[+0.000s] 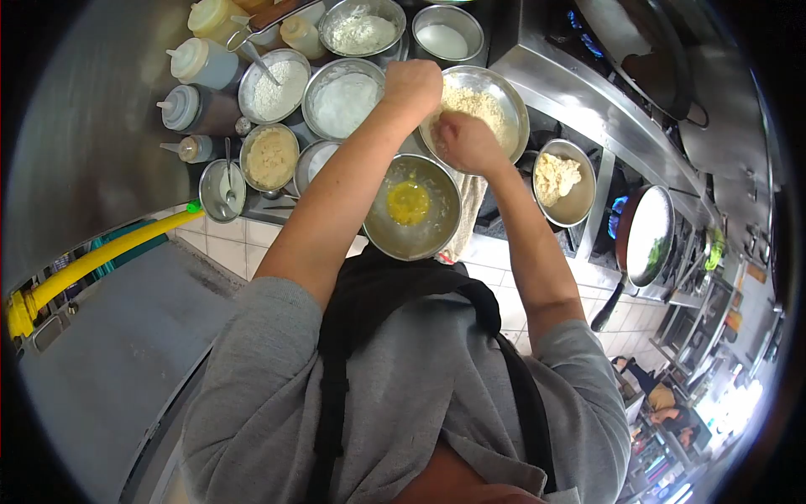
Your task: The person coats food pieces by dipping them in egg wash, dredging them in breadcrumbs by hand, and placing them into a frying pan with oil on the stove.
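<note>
My left hand (pixel 415 87) is closed in a fist at the left rim of a metal bowl of pale crumbs (pixel 477 105). Whatever it grips, if anything, is hidden. Over the near part of the same bowl is my right hand (pixel 468 143), its fingers curled down toward the crumbs; what lies in them does not show. Just below, close to my apron, a metal bowl (pixel 451 223) holds yellow beaten egg (pixel 408 202). To the right, another metal bowl (pixel 579 206) contains a lumpy, pale yellow coated food (pixel 556 178).
Bowls of white powder (pixel 344 102) and tan paste (pixel 270 157) stand left, beside squeeze bottles (pixel 201 63). A frying pan (pixel 651 235) with white contents sits by a lit burner (pixel 617 220) at right. A yellow hose (pixel 117 252) runs at left. Another person (pixel 667 412) is far right.
</note>
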Demonstrator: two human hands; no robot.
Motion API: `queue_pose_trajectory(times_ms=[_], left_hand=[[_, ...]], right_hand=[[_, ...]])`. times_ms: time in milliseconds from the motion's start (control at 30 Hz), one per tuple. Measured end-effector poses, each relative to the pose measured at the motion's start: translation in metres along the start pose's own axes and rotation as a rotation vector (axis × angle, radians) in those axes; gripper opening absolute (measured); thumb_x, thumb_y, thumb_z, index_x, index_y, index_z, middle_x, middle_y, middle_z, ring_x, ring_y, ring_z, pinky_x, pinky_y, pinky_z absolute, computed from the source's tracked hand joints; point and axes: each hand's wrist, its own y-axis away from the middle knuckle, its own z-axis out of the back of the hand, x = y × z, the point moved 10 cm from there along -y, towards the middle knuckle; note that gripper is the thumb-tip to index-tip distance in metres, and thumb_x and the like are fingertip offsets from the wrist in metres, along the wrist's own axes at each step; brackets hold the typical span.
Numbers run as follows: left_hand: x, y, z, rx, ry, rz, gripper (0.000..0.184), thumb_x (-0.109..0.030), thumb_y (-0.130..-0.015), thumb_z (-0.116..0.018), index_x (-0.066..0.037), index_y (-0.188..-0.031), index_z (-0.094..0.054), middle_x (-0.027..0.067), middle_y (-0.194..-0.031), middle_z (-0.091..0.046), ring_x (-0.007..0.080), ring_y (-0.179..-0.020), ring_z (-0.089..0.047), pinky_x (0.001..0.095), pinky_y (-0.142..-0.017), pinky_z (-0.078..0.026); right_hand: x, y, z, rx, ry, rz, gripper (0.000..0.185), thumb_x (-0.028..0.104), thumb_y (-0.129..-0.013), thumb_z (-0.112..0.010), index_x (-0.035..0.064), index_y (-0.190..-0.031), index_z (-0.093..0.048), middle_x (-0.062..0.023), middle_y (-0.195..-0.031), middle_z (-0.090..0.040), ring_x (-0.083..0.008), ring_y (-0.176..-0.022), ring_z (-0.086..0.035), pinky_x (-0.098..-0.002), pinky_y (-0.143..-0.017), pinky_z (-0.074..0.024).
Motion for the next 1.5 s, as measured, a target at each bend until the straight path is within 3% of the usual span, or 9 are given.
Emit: queue_pose_trajectory(times_ms=[67,367,567,833,867,1033,1133,1367,1500], left_hand=[[-0.004,0.003,-0.007,0.013,0.036,0.011,0.019,-0.009,-0.079,-0.058,-0.003,-0.086,-0.075,0.0202,-0.094,-0.072,0.0324,-0.089,-0.071,0.0458,-0.076,-0.053],[-0.021,0.0,-0.017,0.004,0.117,0.004,0.02,-0.008,-0.078,-0.058,-0.002,-0.087,-0.075,0.0206,-0.094,-0.072,0.0351,-0.089,-0.071,0.0444,-0.079,-0.055],[-0.033,-0.004,-0.018,0.018,0.146,-0.013,0.021,-0.009,-0.078,-0.058,-0.002,-0.087,-0.075,0.0215,-0.093,-0.071,0.0361,-0.09,-0.07,0.0448,-0.078,-0.055],[-0.009,-0.01,-0.003,0.001,-0.092,-0.072,0.021,-0.008,-0.079,-0.057,-0.004,-0.087,-0.075,0.0207,-0.092,-0.072,0.0332,-0.089,-0.071,0.0462,-0.08,-0.049],[-0.012,-0.008,-0.005,0.006,-0.091,-0.079,0.021,-0.008,-0.079,-0.057,-0.004,-0.087,-0.075,0.0207,-0.092,-0.072,0.0332,-0.089,-0.071,0.0462,-0.08,-0.049],[-0.005,-0.011,-0.007,0.044,-0.074,-0.027,0.02,-0.007,-0.079,-0.056,-0.005,-0.087,-0.075,0.0197,-0.092,-0.072,0.0328,-0.091,-0.071,0.0471,-0.082,-0.046],[-0.005,-0.011,-0.007,0.002,-0.114,-0.044,0.021,-0.009,-0.08,-0.056,-0.005,-0.088,-0.075,0.0193,-0.094,-0.072,0.0332,-0.092,-0.07,0.0473,-0.082,-0.046],[0.006,-0.011,-0.015,0.022,-0.129,0.02,0.022,-0.012,-0.085,-0.055,-0.009,-0.09,-0.076,0.0163,-0.095,-0.074,0.0296,-0.092,-0.071,0.0464,-0.083,-0.045],[0.003,-0.005,-0.011,0.057,-0.149,0.036,0.023,-0.013,-0.086,-0.054,-0.009,-0.093,-0.075,0.0159,-0.098,-0.073,0.0292,-0.094,-0.071,0.0458,-0.082,-0.046]], right_hand=[[0.005,0.009,-0.018,0.126,0.131,0.014,0.025,0.028,-0.092,-0.053,0.0071,-0.098,-0.066,-0.0196,-0.097,-0.068,-0.0391,-0.092,-0.064,-0.0483,-0.083,-0.0496],[-0.046,0.009,0.037,-0.037,0.169,-0.187,0.029,0.032,-0.096,-0.05,0.008,-0.097,-0.067,-0.0183,-0.094,-0.069,-0.0397,-0.089,-0.064,-0.0484,-0.079,-0.049],[-0.059,0.003,0.014,0.016,0.098,-0.102,0.029,0.029,-0.094,-0.051,0.0056,-0.097,-0.068,-0.021,-0.096,-0.068,-0.0407,-0.091,-0.064,-0.0492,-0.084,-0.0498],[-0.025,-0.004,0.034,-0.035,0.007,-0.091,0.028,0.029,-0.094,-0.052,0.0063,-0.098,-0.067,-0.0208,-0.099,-0.068,-0.0397,-0.094,-0.064,-0.049,-0.084,-0.0493],[-0.044,-0.009,-0.003,0.085,0.115,-0.085,0.029,0.028,-0.094,-0.049,0.0063,-0.097,-0.067,-0.02,-0.097,-0.068,-0.0395,-0.093,-0.064,-0.0493,-0.084,-0.0494],[-0.014,-0.021,0.011,0.061,0.148,-0.037,0.029,0.027,-0.094,-0.048,0.0075,-0.1,-0.069,-0.0189,-0.096,-0.069,-0.0379,-0.093,-0.065,-0.0472,-0.085,-0.0508],[-0.007,-0.015,-0.015,0.174,0.216,-0.009,0.027,0.028,-0.091,-0.053,0.0054,-0.095,-0.068,-0.0206,-0.093,-0.068,-0.0397,-0.09,-0.064,-0.0491,-0.081,-0.0499],[0.002,-0.01,-0.009,0.13,0.288,0.01,0.026,0.029,-0.091,-0.053,0.007,-0.09,-0.068,-0.0199,-0.087,-0.067,-0.0374,-0.087,-0.066,-0.0481,-0.081,-0.0509],[0.016,0.024,0.024,-0.127,0.409,-0.054,0.032,0.035,-0.079,-0.069,0.0084,-0.097,-0.065,-0.0112,-0.1,-0.066,-0.0309,-0.098,-0.065,-0.0438,-0.079,-0.0538]])
